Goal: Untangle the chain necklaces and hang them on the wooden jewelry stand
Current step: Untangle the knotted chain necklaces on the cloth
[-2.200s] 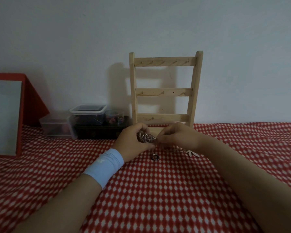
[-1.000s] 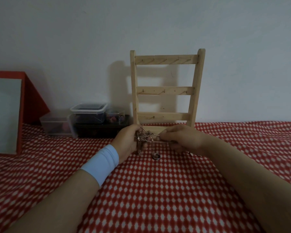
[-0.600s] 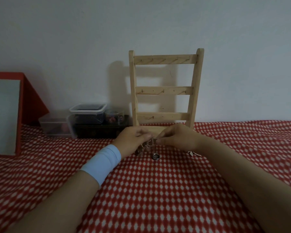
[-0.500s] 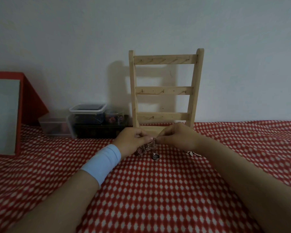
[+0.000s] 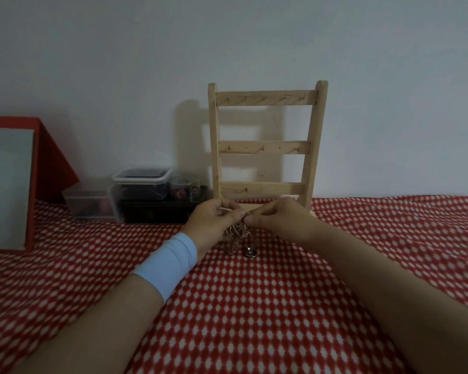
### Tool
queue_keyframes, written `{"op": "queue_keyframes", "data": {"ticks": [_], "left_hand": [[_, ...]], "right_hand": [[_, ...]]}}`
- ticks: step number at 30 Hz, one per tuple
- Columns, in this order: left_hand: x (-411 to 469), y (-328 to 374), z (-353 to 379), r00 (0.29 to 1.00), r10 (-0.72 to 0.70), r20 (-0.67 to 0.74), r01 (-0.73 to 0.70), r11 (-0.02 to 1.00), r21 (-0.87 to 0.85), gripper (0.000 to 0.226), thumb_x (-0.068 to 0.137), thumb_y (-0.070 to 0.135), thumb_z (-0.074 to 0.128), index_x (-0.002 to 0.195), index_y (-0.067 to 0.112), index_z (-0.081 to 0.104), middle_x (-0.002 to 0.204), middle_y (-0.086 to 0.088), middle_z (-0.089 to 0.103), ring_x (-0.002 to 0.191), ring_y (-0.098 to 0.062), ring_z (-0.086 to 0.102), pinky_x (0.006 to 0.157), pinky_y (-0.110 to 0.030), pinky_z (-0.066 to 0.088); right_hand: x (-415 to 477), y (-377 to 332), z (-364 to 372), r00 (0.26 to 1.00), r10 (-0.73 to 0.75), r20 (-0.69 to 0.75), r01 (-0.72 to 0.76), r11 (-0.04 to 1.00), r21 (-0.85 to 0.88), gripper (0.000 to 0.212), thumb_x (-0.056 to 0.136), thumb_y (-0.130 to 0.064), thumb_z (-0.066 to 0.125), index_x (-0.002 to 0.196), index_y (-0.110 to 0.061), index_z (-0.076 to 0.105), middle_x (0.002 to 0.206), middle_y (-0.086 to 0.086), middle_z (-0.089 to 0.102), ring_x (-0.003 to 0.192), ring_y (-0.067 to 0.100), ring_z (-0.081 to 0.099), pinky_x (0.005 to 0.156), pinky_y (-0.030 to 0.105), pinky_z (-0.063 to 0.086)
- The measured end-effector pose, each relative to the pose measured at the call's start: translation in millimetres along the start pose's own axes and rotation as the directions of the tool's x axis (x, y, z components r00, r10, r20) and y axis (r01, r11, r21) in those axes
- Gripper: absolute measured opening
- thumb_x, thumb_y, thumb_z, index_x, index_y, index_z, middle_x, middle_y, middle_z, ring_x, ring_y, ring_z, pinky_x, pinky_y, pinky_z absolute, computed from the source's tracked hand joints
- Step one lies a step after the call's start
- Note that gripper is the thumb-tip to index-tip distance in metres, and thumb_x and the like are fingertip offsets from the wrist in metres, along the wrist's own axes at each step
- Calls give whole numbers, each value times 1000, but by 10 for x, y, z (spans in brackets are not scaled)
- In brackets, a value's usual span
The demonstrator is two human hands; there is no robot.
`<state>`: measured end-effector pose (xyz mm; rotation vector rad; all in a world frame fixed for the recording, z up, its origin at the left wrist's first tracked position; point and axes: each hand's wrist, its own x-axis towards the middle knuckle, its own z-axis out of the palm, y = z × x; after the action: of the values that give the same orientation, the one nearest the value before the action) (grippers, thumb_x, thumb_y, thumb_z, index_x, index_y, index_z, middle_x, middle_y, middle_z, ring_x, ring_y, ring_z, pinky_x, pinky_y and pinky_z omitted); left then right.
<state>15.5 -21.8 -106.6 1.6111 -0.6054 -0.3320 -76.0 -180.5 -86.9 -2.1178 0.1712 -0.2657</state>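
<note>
A tangled bunch of chain necklaces (image 5: pixel 237 233) hangs between my two hands, its lower loops touching the red checked cloth (image 5: pixel 254 306). My left hand (image 5: pixel 214 222), with a pale blue wristband, pinches the tangle from the left. My right hand (image 5: pixel 276 217) pinches a strand from the right, fingertips nearly meeting the left thumb. The wooden jewelry stand (image 5: pixel 266 147) rises just behind my hands against the wall; its three peg rails carry nothing. Its base is hidden behind my hands.
A small metal ring (image 5: pixel 250 252) lies on the cloth just below the tangle. Clear plastic boxes (image 5: pixel 141 190) and a dark tray sit left of the stand. A red-framed mirror (image 5: pixel 8 184) leans at far left.
The bunch, first balled in my left hand, has been drawn out into hanging loops. My hands lowered it toward the cloth and closed together, pinching strands.
</note>
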Motion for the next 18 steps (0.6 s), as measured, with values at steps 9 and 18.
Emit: {"op": "queue_keyframes", "data": {"ticks": [9, 18], "left_hand": [[31, 27, -16, 984, 176, -25, -169, 969, 181, 9, 92, 24, 66, 96, 15, 67, 99, -5, 72, 94, -20, 69, 83, -38, 58], [-38, 60, 2, 975, 154, 160, -194, 941, 277, 5, 89, 32, 68, 90, 31, 72, 91, 14, 73, 87, 0, 66, 80, -14, 49]], "right_hand": [[-31, -10, 6, 994, 94, 46, -102, 966, 238, 23, 93, -31, 71, 101, -12, 80, 97, -5, 80, 93, 4, 73, 87, 20, 52], [-83, -102, -44, 996, 70, 53, -80, 973, 215, 28, 103, -33, 55, 102, -17, 77, 101, -5, 78, 92, 5, 72, 83, 22, 48]]}}
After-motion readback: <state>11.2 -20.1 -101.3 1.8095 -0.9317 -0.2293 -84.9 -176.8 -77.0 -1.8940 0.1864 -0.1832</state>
